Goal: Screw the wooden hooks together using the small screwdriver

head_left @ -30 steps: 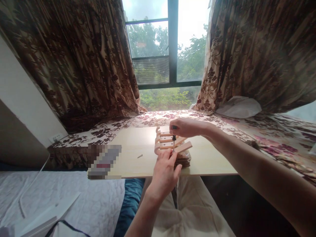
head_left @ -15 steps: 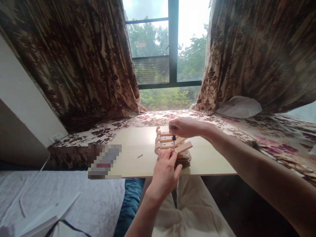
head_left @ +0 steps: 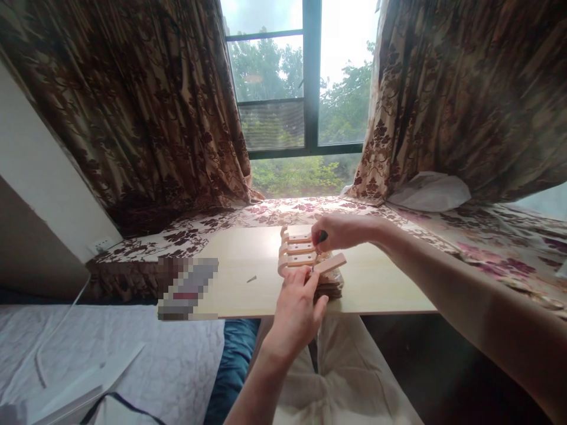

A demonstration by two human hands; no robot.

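Observation:
A pale wooden rack [head_left: 299,248] with several slats, curved at their left ends and drilled with small holes, lies across a plastic-wrapped brown stack [head_left: 330,289]. My left hand [head_left: 299,310] holds the near slat down, fingertips on the wood and thumb over the stack's side. A short loose-ended wooden slat [head_left: 331,263] angles out to the right of those fingertips. Above the rack, my right hand [head_left: 339,232] is closed around the dark handle of a screwdriver [head_left: 323,236], which leans. Its tip is hard to make out near my left fingers.
A small screw [head_left: 251,278] lies on the light wooden board [head_left: 239,295], left of the rack. At the board's left end is a blurred-out grey object [head_left: 190,289]. Behind are a floral-covered ledge [head_left: 305,206] and a white bag [head_left: 429,192].
My right hand has shifted slightly right, and the screwdriver has gone from upright to leaning. My left hand and the rack have stayed in place.

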